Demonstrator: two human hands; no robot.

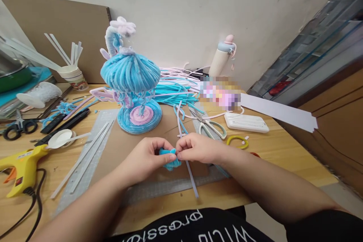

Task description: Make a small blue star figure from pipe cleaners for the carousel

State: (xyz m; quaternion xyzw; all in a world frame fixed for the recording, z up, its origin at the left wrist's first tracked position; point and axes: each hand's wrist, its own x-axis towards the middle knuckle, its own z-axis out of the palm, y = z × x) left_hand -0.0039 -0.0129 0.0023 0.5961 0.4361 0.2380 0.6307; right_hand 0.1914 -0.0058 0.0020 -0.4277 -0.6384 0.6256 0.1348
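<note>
My left hand (144, 159) is closed on a small blue pipe-cleaner piece (171, 159), held low over the brown cardboard (124, 147). My right hand (198, 148) pinches the same piece from the right, and a pale lilac pipe cleaner (191, 176) runs through its fingers and down past them. Just behind the hands stands a blue and pink pipe-cleaner sculpture (130, 73) on a round spiral base (139, 116).
A yellow glue gun (21, 164) lies at the left, with its black cord (35, 204) beside it. White-handled scissors (211, 126), a white case (246, 122) and a yellow ring (237, 141) sit at the right. Loose blue pipe cleaners (172, 92) pile up behind. Black scissors (17, 127) lie far left.
</note>
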